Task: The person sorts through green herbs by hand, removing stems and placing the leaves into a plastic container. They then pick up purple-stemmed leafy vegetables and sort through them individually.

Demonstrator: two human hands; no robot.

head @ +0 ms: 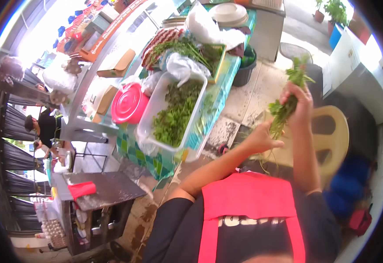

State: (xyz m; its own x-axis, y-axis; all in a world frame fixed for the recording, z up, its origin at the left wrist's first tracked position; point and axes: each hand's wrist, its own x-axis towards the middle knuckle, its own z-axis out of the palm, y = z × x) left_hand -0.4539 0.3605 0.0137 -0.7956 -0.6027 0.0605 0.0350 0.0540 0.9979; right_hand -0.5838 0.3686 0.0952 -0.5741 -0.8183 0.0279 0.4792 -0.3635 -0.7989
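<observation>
A bunch of leafy green herbs (pixel 282 113) is held up over the floor in front of my chest. My right hand (pixel 300 102) grips the bunch around its middle, with leaves sticking out above the fingers. My left hand (pixel 264 138) is at the lower stems, thumb apart from the fingers; whether it grips any stems cannot be told. On the table to the left stands a clear plastic tub (pixel 142 126) that holds loose green leaves (pixel 175 121). Beyond it, long thin green stems (pixel 191 52) lie over a yellow-rimmed basket (pixel 222 62).
A pink lidded bucket (pixel 130 103) stands beside the tub on the patterned tablecloth (pixel 145 154). A cream plastic chair (pixel 339 131) is close behind my hands. A dark bin (pixel 244 70) stands at the table's far side. Another person (pixel 48 128) is at far left.
</observation>
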